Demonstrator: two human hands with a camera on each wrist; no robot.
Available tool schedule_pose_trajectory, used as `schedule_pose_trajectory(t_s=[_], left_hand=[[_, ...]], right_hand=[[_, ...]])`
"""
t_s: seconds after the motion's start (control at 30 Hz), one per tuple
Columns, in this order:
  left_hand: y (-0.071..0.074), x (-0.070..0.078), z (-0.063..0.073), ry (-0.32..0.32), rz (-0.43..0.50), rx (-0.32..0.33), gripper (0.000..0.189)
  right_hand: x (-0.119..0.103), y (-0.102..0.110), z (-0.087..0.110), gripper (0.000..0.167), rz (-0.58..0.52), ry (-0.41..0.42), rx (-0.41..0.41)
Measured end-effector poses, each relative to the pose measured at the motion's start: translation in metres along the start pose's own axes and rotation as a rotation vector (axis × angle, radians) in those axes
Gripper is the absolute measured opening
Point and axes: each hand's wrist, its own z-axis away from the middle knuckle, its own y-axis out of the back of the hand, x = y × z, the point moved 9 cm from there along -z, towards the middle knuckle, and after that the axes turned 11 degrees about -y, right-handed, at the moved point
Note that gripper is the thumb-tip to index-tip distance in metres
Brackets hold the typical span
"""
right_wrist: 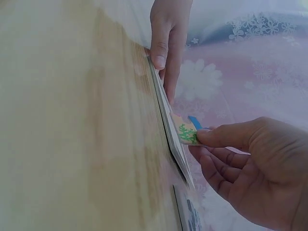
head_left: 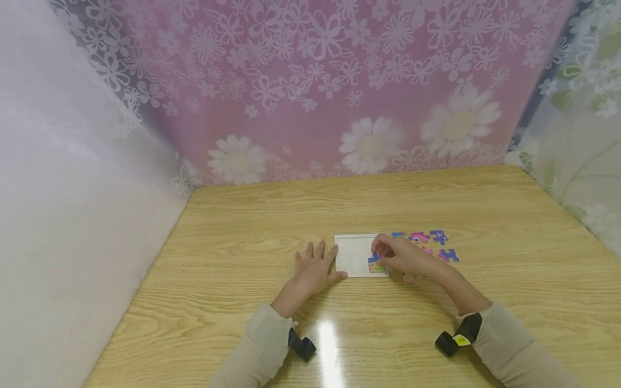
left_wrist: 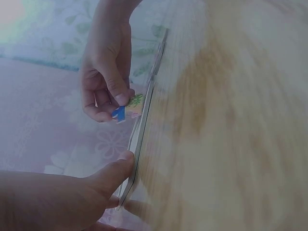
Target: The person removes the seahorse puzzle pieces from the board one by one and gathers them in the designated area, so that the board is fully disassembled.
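A white puzzle tray with a raised border lies flat on the wooden table. My left hand rests at its left edge, fingers spread and straight, the thumb at the near corner. Between thumb and fingertips my right hand pinches a jigsaw piece, blue on one part and peach with green coral on another. That piece stands tilted on edge over the tray's near right corner, its lower edge close to the tray surface in the right wrist view. The right fingers hide part of it from above.
Several loose jigsaw pieces lie right of the tray, among them a pink one with an eye, a purple one with a star and a blue-pink one. My right forearm covers some. A flowered curtain hangs behind the table.
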Motion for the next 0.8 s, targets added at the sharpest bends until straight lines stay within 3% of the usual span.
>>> schedule_pose_trajectory(t_s=[0.3,0.8], left_hand=[[-0.002,-0.001,-0.001,-0.002,-0.007,-0.004,0.074],[-0.002,-0.001,-0.001,-0.004,-0.011,-0.009,0.075]], right_hand=[[-0.003,0.013,0.004,0.017,-0.023,0.028,0.025],[0.004,0.051,0.032,0.017,-0.017,0.032,0.076]])
